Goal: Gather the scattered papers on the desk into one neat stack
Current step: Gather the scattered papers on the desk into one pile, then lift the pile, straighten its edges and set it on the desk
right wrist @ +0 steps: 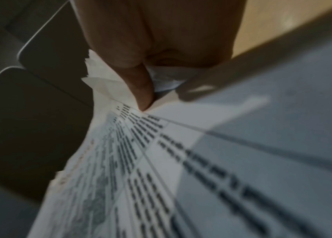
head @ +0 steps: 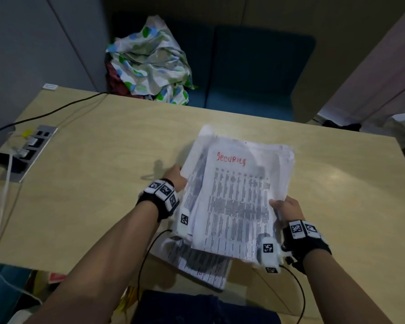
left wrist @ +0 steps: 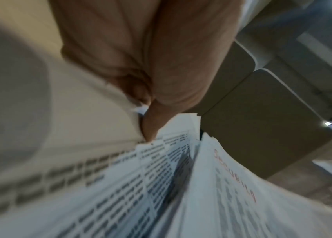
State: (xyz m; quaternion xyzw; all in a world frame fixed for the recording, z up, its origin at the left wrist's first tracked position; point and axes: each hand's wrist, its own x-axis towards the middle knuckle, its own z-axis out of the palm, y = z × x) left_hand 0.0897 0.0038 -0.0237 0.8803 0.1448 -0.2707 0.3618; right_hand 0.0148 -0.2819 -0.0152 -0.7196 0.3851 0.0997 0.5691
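Note:
A loose bundle of printed papers (head: 236,197) is held above the wooden desk (head: 91,183); its top sheet bears red handwriting reading "Security". My left hand (head: 177,177) grips the bundle's left edge, thumb on top of the sheets (left wrist: 150,125). My right hand (head: 287,208) pinches the right edge, thumb pressed on the printed page (right wrist: 143,90). The sheets are uneven and fanned. More printed paper (head: 199,263) lies flat on the desk under the bundle, near the front edge.
A recessed power socket panel (head: 31,148) with plugs and cables sits at the desk's left. A crumpled patterned cloth (head: 150,64) lies on a blue seat (head: 255,73) beyond the far edge. Wrist-camera cables (head: 145,258) hang near the front edge.

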